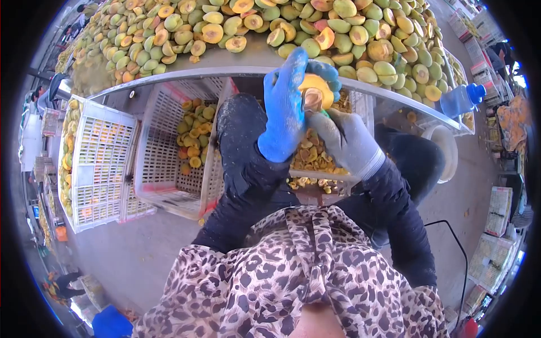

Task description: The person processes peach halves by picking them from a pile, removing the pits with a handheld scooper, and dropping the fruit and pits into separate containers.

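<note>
My left hand [283, 110], in a blue glove, is wrapped round a cut peach [317, 84] with yellow-orange flesh and a brownish hollow at its middle. Pressed up against the lower side of that fruit is my right hand [349, 139], in a grey glove with curled fingers. A bit of green shows at its fingertips; I cannot tell what it grips. Below both hands, between my knees, a crate [322, 175] holds yellowish-brown scraps. Just beyond them lies a large heap of halved peaches [360, 34] on a metal-edged table [239, 71].
At left, a white plastic crate [159, 169] with some fruit in it stands on the floor, beside another crate [98, 163]. A clear bottle with a blue cap [461, 100] is at the table's right edge, above a white bucket [447, 152]. Stacked crates [493, 256] line the right side.
</note>
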A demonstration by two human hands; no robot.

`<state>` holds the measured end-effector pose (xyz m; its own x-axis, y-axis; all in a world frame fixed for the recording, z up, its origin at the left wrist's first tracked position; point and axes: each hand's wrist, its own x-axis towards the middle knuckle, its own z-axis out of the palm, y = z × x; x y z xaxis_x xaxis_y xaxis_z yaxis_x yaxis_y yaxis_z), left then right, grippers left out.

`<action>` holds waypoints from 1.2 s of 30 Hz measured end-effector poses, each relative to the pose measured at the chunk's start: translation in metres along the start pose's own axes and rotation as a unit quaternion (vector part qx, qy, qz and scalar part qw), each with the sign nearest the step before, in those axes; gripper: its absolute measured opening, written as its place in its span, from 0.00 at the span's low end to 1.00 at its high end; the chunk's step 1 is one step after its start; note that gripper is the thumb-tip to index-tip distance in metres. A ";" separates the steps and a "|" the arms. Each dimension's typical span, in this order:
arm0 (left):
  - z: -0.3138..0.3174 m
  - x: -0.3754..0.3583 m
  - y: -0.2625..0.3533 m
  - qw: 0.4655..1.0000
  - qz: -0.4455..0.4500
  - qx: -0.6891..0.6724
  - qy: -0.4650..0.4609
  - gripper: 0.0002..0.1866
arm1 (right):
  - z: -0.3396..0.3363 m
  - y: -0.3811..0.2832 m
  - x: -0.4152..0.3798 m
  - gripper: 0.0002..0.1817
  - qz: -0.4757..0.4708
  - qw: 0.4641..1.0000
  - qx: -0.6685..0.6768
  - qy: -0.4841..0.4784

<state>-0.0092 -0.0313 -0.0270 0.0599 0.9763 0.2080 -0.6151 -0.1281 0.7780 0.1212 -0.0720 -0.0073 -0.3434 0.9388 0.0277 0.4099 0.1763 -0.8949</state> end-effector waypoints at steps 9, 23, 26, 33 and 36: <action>-0.009 0.007 -0.007 0.988 0.023 0.114 -0.106 0.23 | -0.013 0.008 -0.003 0.32 0.229 0.945 0.157 -0.171; -0.065 -0.005 -0.049 0.968 -0.106 -0.154 0.170 0.16 | -0.006 0.086 0.014 0.20 -0.036 0.932 -0.305 0.195; -0.051 -0.013 -0.040 0.961 -0.140 -0.175 0.160 0.17 | 0.005 0.054 0.015 0.18 -0.051 0.932 -0.325 0.153; -0.048 -0.038 -0.059 0.978 0.038 0.155 0.134 0.13 | 0.020 0.052 0.014 0.16 -0.023 0.868 -0.482 0.114; -0.023 -0.041 -0.009 0.973 -0.060 0.039 0.218 0.09 | 0.006 0.126 0.021 0.19 0.173 0.853 -0.490 0.050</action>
<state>-0.0241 -0.0665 -0.0559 -0.2226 0.9640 -0.1452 -0.5609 -0.0048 0.8279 0.1601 -0.0319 -0.1219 -0.0054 0.9967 -0.0804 0.9984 0.0009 -0.0557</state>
